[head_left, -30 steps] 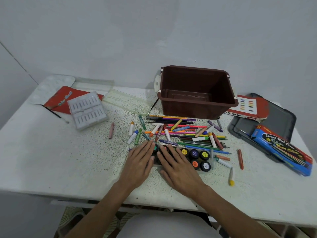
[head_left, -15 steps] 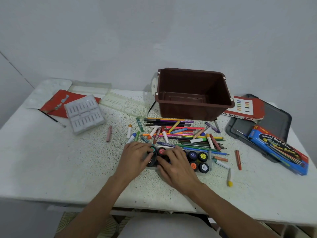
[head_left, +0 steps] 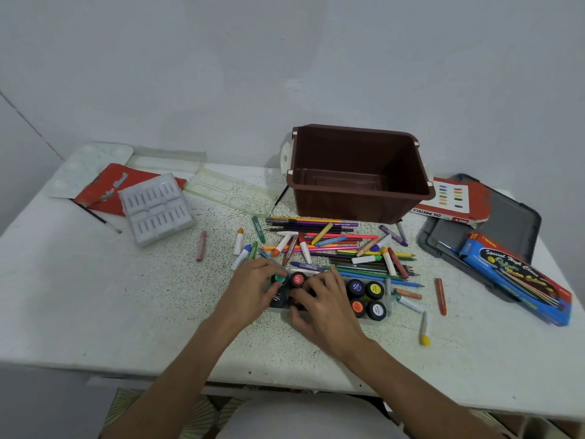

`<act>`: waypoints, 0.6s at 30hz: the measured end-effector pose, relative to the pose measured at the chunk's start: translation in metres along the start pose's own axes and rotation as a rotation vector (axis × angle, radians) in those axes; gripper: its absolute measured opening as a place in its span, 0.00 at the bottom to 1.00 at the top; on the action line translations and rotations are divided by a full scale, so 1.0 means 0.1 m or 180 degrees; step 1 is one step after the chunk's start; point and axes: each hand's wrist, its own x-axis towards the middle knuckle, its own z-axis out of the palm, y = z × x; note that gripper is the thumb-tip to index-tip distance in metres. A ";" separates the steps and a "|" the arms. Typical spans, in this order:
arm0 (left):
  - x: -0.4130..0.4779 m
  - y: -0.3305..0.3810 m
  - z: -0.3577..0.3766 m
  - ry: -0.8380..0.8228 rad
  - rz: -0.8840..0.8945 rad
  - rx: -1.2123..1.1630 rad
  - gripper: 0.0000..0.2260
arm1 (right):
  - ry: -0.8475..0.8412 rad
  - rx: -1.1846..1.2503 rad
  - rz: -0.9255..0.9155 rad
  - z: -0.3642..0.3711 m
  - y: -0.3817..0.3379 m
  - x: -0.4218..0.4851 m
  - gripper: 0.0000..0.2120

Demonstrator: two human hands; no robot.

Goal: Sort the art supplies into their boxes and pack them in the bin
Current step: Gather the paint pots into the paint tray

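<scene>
A clear tray of small black paint pots (head_left: 367,299) with coloured caps lies at the front middle of the white table (head_left: 95,296). My left hand (head_left: 253,289) curls around the tray's left end, fingertips by the green-capped pot (head_left: 279,278). My right hand (head_left: 323,299) grips the tray's middle, fingers over the pots and thumb at the near edge. Behind it lies a loose pile of pencils, markers and crayons (head_left: 335,245). The empty brown bin (head_left: 357,198) stands behind the pile.
On the right, a blue pencil box (head_left: 512,277) rests on a dark grey lid (head_left: 506,223), with an oil pastels box (head_left: 452,198) behind. On the left are a grey moulded insert (head_left: 155,207), clear lid (head_left: 228,191), red packet (head_left: 107,185), brush (head_left: 98,217) and white palette (head_left: 85,160).
Both hands went from lying flat over the paint pots to curling around the tray. The pots and tray have barely shifted.
</scene>
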 end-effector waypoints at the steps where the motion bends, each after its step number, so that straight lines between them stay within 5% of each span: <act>1: 0.00 0.00 0.01 0.0008 -0.0007 -0.0005 0.10 | -0.0017 0.0011 0.0038 0.00 -0.01 0.00 0.10; 18: -0.14 -0.06 0.11 0.0303 0.0495 0.0282 0.10 | -0.0246 -0.0070 0.0183 -0.09 -0.03 0.02 0.11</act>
